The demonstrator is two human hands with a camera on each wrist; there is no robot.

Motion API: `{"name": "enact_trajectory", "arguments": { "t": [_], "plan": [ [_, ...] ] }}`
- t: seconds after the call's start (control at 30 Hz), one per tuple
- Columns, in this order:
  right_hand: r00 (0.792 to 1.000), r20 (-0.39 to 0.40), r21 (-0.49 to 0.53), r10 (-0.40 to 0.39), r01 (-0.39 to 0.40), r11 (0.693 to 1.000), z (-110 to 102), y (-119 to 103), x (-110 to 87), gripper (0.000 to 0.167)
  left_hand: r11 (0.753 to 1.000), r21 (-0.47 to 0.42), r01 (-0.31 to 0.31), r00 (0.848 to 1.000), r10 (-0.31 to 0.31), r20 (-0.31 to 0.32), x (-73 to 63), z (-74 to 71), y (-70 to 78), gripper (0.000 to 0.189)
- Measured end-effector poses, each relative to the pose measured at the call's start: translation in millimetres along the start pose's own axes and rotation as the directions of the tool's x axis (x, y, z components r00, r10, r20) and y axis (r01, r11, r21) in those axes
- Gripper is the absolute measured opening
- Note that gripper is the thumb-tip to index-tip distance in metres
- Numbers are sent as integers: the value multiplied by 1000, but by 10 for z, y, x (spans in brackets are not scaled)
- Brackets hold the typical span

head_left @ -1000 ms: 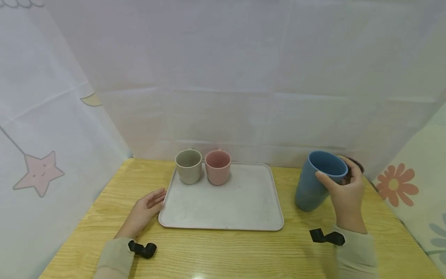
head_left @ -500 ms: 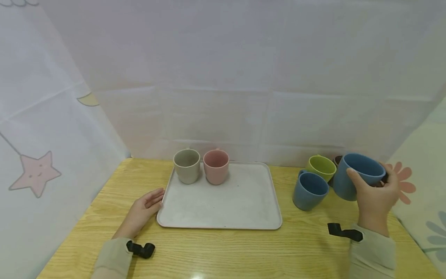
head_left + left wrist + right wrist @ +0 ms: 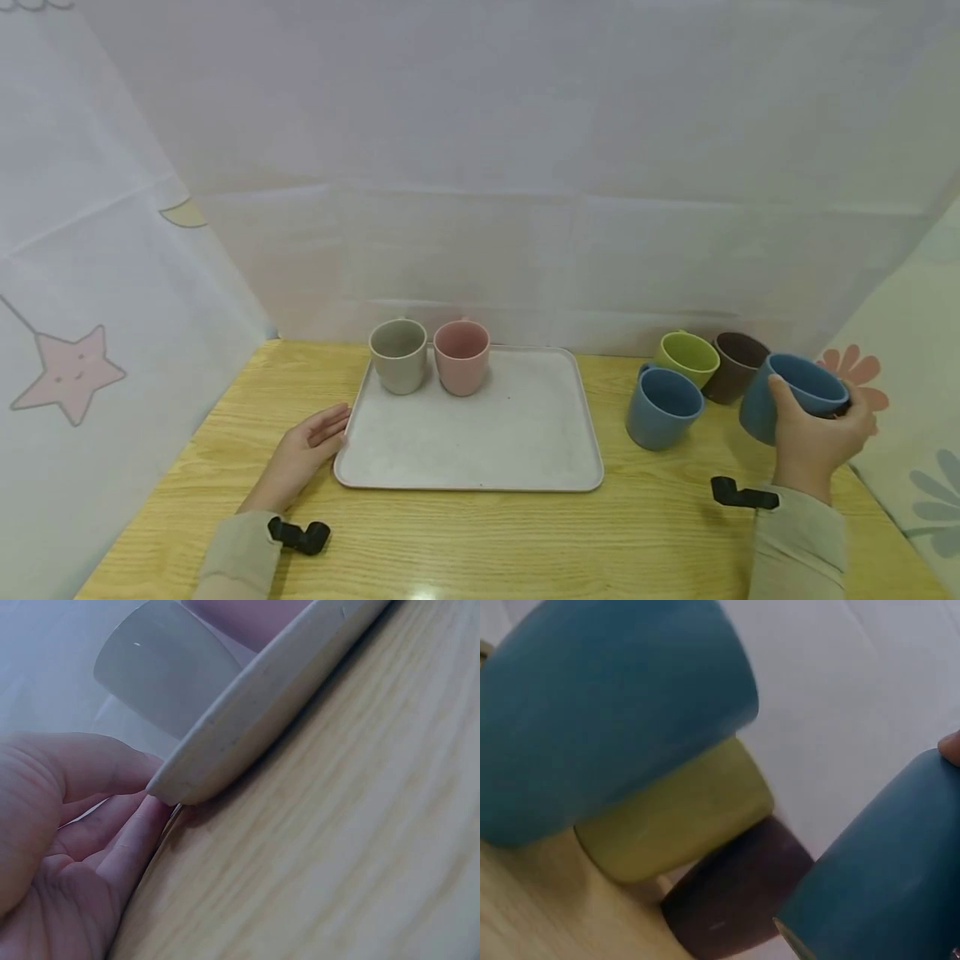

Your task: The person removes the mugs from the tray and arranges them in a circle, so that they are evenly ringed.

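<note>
Six mugs total, one tray (image 3: 468, 450), two hands. On the tray, up at the back left: one grey mug (image 3: 401, 375) and one pink mug (image 3: 462, 377). Off to the right there's one green mug (image 3: 688, 352), one brown mug (image 3: 727, 379) and two blue ones. The standing blue mug (image 3: 660, 421) is on the table; the other, a tilted blue mug (image 3: 763, 408), is gripped by the right hand (image 3: 817, 437), right of the brown one. The left hand (image 3: 303, 450) is pretty relaxed, fingertips just touching the tray's left edge.

Table's (image 3: 450, 542) yellowish wood grain, with white cloth (image 3: 465, 125) hung behind it. Cloth at the sides has a pink star (image 3: 71, 375) and a red flower (image 3: 855, 373).

The green mug's partly behind the standing blue one. The right hand covers some of the flower, and most of its fingers are hidden behind the mug. In the left wrist view the pink mug's cut off.
</note>
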State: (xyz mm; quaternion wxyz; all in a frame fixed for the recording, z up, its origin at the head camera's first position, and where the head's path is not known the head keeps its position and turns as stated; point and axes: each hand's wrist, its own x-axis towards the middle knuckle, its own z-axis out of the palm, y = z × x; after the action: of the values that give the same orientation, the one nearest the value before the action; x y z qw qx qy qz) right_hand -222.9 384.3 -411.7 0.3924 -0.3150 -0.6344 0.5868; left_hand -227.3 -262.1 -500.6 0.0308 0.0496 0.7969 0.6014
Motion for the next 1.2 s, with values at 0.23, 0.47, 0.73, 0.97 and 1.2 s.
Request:
{"name": "enact_trajectory", "arguments": {
  "t": [0.23, 0.47, 0.73, 0.97, 1.2],
  "plan": [
    [997, -31, 31, 68, -67, 997, -46, 153, 144, 89, 1000, 18, 3, 1000, -3, 0, 15, 1, -6, 59],
    [989, 21, 95, 149, -150, 984, -73, 229, 149, 95, 1000, 17, 8, 1000, -8, 0, 25, -2, 3, 59],
    [989, 32, 91, 143, -145, 985, -52, 305, 159, 95, 1000, 23, 9, 1000, -9, 4, 12, -4, -8, 59],
    [996, 20, 82, 88, -89, 993, -52, 413, 194, 92, 1000, 26, 12, 1000, -12, 3, 4, -7, -1, 59],
    [997, 31, -13, 73, -73, 997, -36, 486, 225, 94, 1000, 18, 14, 1000, -14, 0, 0, -7, -15, 59]
  ]
}}
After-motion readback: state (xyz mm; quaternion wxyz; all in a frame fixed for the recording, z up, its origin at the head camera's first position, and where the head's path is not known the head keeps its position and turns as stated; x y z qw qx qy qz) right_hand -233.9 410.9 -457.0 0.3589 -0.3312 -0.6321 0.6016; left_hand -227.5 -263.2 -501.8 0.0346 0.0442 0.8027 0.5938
